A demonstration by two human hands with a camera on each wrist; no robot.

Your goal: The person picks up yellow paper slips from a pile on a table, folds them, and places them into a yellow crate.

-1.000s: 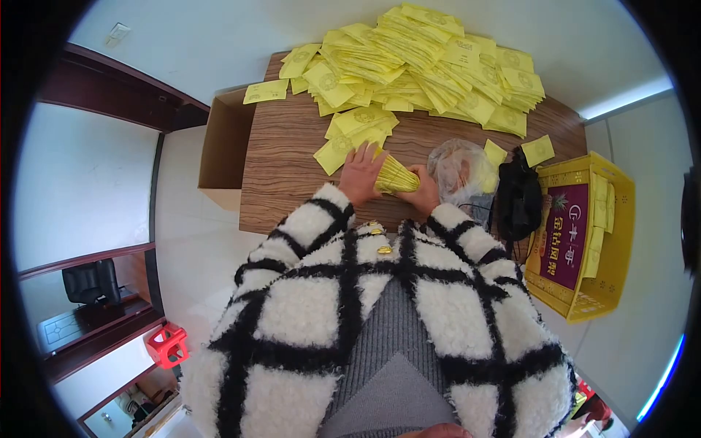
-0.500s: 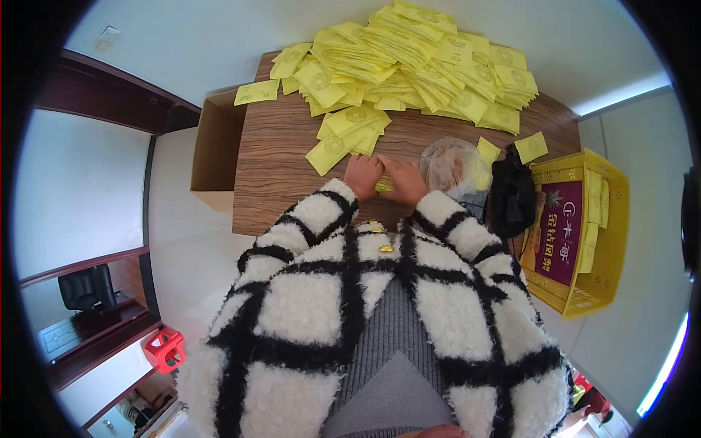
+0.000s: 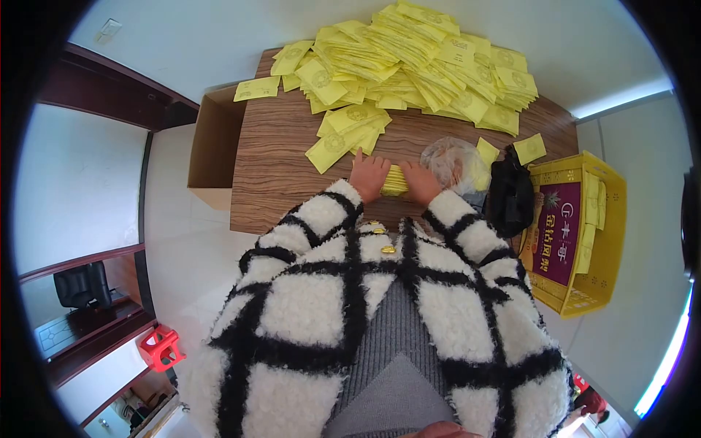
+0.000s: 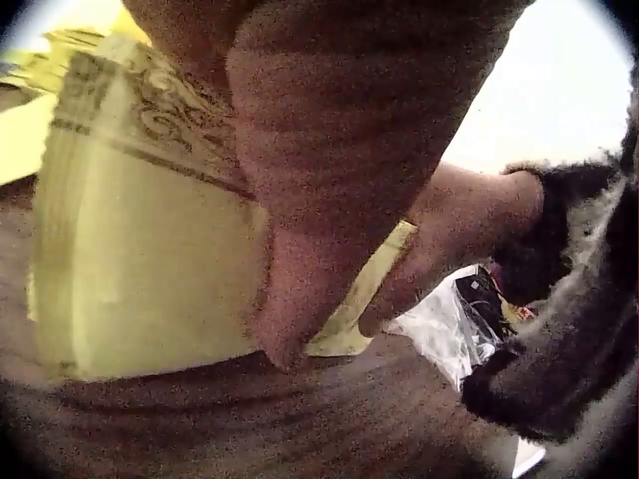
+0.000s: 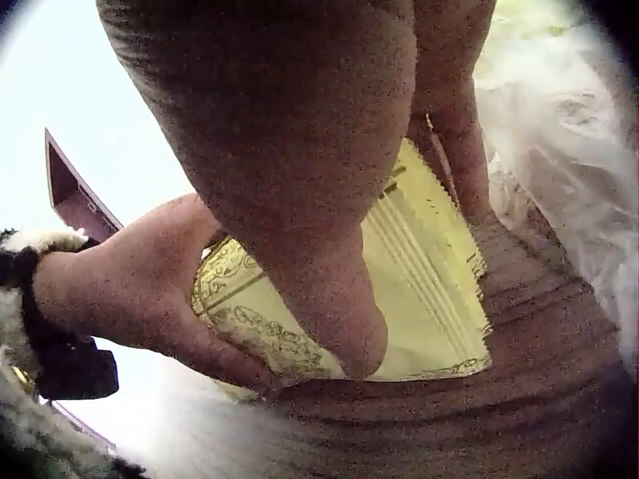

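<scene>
Where closed hands hid it before, packet stack (image 3: 394,180) visible between left hand (image 3: 367,175), right hand (image 3: 421,181).

Packets (image 3: 395,179) at centre frame: yellow, with darker ornamental print. Heap of packets (image 3: 409,58) at upper centre: same yellow. Table (image 3: 281,168): brown wood grain. Jacket (image 3: 307,292) below: white with black grid. Crate (image 3: 584,233) at right: yellow, maroon label inside. Stool (image 3: 161,347) at lower left: red.

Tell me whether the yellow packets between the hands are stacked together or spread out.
Stacked together: the left hand and right hand grip one squared bundle of yellow packets, edges aligned, resting on the wooden table.
</scene>
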